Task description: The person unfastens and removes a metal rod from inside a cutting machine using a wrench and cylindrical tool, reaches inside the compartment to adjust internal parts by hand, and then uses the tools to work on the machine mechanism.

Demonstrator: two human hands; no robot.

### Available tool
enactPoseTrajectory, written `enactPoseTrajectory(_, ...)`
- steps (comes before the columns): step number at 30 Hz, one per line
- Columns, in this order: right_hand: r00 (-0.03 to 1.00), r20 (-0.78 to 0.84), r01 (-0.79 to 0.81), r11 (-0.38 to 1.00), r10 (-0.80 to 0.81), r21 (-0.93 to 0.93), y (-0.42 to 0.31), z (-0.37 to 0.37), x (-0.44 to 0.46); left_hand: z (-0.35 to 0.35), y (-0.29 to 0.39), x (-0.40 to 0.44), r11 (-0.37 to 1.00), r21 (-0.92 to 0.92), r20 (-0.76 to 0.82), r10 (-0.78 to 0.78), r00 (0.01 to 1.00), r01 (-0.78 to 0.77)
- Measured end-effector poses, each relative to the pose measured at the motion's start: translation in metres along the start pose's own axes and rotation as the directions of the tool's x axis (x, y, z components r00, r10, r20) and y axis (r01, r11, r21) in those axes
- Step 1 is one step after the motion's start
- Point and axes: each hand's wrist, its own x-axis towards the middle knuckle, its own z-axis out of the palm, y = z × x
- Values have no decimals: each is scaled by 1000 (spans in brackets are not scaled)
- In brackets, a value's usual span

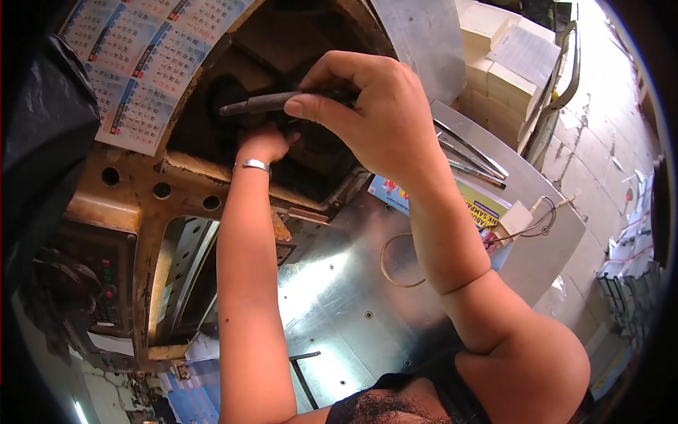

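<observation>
A person's right hand (pixel 385 106) grips a dark rod (pixel 265 104) before a machine cavity (pixel 201 168), tip toward nine o'clock; the left hand (pixel 263 146), grip unclear, reaches in at the rod's six o'clock.

Shadow in the cavity (pixel 201 138) hides most fingers of the left hand (pixel 265 144).

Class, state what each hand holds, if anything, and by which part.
The right hand grips a dark rod toward one end, between thumb and fingers; the other end juts past the thumb. Whether the left hand holds anything cannot be told.
</observation>
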Motion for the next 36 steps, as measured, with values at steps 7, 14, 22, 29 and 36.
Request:
enactPoseTrajectory(7,1000,1,12,999,-12,52,0,0,0,19,-12,21,981,-189,-113,22,993,-44)
enactPoseTrajectory(14,999,23,-48,992,46,114,-3,-1,-1,9,-11,18,973,-226,-44,43,998,-52)
enactPoseTrajectory(22,998,35,-59,994,56,87,-6,-3,1,-3,-8,10,992,-125,3,34,999,-33)
enactPoseTrajectory(29,1000,27,-5,987,1,159,-2,10,-1,9,-14,30,992,-102,15,72,997,-70)
enactPoseTrajectory(36,999,25,45,992,-49,116,-20,29,7,15,-10,34,991,-94,15,97,995,-95)
